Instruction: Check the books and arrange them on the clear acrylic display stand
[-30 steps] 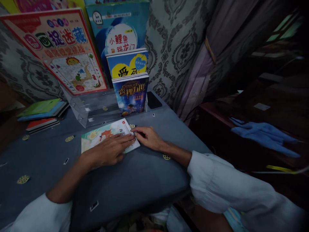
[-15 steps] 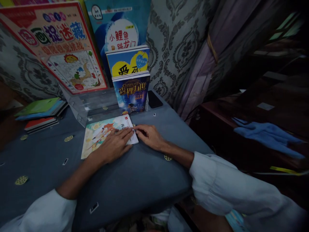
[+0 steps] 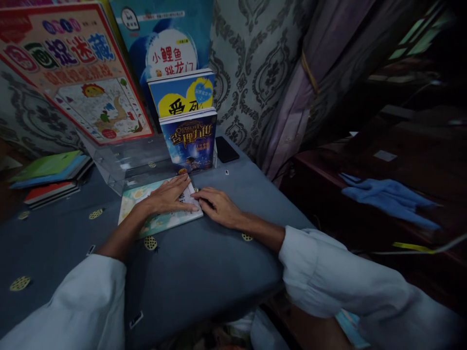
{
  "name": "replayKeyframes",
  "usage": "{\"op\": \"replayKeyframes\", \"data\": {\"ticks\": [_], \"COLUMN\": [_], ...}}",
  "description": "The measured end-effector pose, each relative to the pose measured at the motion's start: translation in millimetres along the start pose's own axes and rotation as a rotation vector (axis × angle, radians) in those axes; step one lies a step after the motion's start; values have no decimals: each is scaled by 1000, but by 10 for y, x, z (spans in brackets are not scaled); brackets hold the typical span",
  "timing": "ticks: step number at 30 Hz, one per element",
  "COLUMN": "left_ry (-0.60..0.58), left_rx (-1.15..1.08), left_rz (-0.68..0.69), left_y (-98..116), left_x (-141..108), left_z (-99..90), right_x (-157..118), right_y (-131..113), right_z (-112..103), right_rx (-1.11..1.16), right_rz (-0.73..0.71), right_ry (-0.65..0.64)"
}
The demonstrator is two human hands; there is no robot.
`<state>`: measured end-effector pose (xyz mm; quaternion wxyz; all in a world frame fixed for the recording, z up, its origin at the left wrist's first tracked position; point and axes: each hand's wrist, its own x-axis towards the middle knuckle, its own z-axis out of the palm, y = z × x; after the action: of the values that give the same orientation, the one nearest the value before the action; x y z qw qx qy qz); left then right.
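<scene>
A thin picture book [image 3: 166, 224] lies flat on the cloth-covered table, with a pale green left part and a whitish strip at its right side. My left hand [image 3: 168, 197] rests palm down across it, fingers and thumb spread, hiding much of its middle. At the right edge of the book is my right hand [image 3: 219, 206], its fingers curled and thumb drawn in, the fingertips on that edge. Whether a single page or the whole edge lies between those fingertips is too dim to make out.
Behind the book, a clear stand [image 3: 113, 167] carries upright books, a dark blue one [image 3: 189, 143] in front. A black phone [image 3: 226, 149] lies beside it. Stacked books [image 3: 51, 175] sit at the left. A blue cloth [image 3: 390, 197] hangs over dark red furniture at the right.
My left hand has turned and spread, its fingers now reaching the book's far edge and its thumb the near right part. My right hand stays at the edge. The view has shifted slightly.
</scene>
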<state>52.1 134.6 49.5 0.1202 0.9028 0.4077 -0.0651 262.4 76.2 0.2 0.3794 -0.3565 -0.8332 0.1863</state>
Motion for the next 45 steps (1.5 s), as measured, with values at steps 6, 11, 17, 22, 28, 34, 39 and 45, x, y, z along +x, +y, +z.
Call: {"op": "replayKeyframes", "data": {"ticks": [6,11,17,22,28,34,39,45], "left_ry": [56,110,226,311,382,402,495,524], "left_rx": [-2,22,38,62,84,227,194,159], "left_rz": [112,184,133,-125,-320,-337,-322,-347], "left_y": [222,416,144,-412,-752,-695,-750,-780], "left_x": [-363,-834,-1138,-1250,-1144,-990,-972,-970], "left_z": [117,315,437,473,408,297,389,518], "right_x": [-1,-9,-12,-18,-41,-44,-27,-14], "right_y": [39,15,1,19,52,51,30,35], "right_z": [-18,-2,-2,-35,-37,-40,-63,-152], "right_rx": [40,49,-70,-128,-124,-133,-143,-99], "right_rz": [58,55,-61,-112,-143,-145,-123,-105], "right_ry": [-18,5,-88,-168,-178,-183,-224,-274]}}
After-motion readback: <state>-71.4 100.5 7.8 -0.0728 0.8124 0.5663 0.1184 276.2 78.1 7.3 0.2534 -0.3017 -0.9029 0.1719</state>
